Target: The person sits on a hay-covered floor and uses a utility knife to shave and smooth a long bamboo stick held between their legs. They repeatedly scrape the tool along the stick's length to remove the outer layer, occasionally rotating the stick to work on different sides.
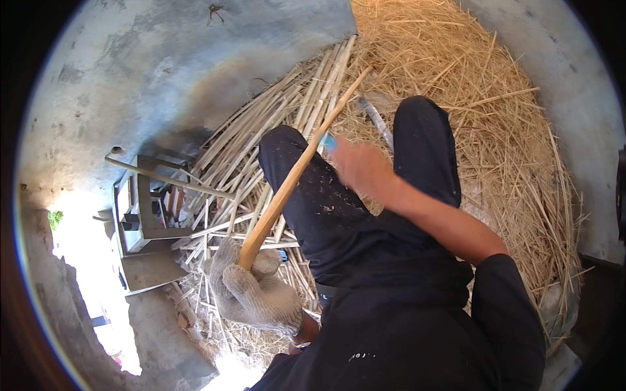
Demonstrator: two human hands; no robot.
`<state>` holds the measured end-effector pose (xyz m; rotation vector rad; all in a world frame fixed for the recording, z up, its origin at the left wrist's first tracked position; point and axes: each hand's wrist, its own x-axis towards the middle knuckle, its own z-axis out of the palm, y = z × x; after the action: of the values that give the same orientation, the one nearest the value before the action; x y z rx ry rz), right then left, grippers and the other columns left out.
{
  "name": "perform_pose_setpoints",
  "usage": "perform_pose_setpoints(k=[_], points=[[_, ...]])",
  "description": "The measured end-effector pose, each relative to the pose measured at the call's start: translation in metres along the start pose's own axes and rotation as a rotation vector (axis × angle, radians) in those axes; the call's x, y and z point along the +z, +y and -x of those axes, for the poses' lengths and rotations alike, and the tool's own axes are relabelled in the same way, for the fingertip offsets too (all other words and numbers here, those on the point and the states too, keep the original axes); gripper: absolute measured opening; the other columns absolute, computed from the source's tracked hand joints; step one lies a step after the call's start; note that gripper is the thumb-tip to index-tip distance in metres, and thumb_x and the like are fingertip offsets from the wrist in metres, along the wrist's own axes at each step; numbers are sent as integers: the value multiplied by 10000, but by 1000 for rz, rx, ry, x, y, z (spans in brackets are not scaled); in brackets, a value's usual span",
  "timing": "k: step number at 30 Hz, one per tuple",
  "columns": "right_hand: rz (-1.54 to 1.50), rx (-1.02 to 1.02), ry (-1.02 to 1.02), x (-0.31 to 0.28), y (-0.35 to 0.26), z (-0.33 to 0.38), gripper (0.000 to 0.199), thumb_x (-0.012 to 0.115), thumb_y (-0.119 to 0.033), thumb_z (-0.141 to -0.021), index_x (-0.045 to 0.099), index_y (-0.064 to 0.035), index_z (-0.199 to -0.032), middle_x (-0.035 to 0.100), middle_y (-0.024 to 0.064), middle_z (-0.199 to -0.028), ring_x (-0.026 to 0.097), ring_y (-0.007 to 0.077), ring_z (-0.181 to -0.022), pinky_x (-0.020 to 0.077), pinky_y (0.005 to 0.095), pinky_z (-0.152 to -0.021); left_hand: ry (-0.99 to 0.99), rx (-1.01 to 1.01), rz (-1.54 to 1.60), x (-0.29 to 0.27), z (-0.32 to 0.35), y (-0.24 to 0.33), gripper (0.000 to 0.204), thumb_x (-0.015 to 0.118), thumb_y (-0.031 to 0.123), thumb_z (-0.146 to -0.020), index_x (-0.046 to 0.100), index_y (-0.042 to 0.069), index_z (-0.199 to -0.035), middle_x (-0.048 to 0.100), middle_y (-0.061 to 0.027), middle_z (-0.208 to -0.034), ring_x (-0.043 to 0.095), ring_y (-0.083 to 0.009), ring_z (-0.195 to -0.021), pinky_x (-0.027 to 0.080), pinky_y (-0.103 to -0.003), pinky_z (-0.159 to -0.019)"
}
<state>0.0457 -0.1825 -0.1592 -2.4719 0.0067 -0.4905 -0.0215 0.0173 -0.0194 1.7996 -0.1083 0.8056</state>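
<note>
Slanting over the person's dark-trousered left thigh (pixel 336 228) in the head view, a peeled wooden stick (pixel 287 189) has its thick end in the gloved left hand's (pixel 251 287) closed grip. The right hand (pixel 365 169) blurs beside it, grip unclear. Leftward, a box-like frame (pixel 176 232) contains indistinct items (pixel 175 199).

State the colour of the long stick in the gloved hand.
The stick is a light golden brown; it shows best in the head view.
</note>
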Motion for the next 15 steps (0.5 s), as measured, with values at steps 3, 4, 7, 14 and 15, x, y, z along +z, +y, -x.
perform_pose_setpoints(k=[3,4,7,14,15], points=[[124,179,-47,9,43,-12,336,518,-337,-1001,547,-18,-900,609,200,-616,634,386,-556,480,515,-497,-12,131,-99,9,1,3,437,498,256,-1000,610,-158,-1079,630,-215,-968,627,-208,-656,477,-253,-526],[74,173,-45,6,36,-11,336,513,-340,-1002,534,-17,-911,605,208,-618,624,409,-564,480,521,-510,-17,-1,75,8,0,9,322,544,162,-961,620,-131,-1072,643,-208,-984,630,-193,-657,468,-243,-479],[-21,178,-96,-12,11,-9,330,504,-342,-1004,509,-15,-953,607,238,-658,607,470,-629,477,562,-563,16,-66,205,12,1,10,252,577,106,-937,627,-104,-1067,638,-182,-984,627,-165,-650,466,-227,-442],[83,262,-56,7,66,-29,363,492,-361,-1012,523,-9,-927,634,209,-684,638,427,-623,491,526,-549,-124,-56,170,5,6,10,357,497,223,-981,606,-101,-1085,558,-120,-811,523,-127,-597,415,-230,-465],[70,249,-72,7,60,-29,364,487,-362,-1014,527,-7,-944,643,212,-703,647,423,-641,500,523,-558,-81,-67,152,7,4,9,317,512,181,-970,595,-87,-1118,568,-128,-836,532,-140,-611,423,-244,-474]])
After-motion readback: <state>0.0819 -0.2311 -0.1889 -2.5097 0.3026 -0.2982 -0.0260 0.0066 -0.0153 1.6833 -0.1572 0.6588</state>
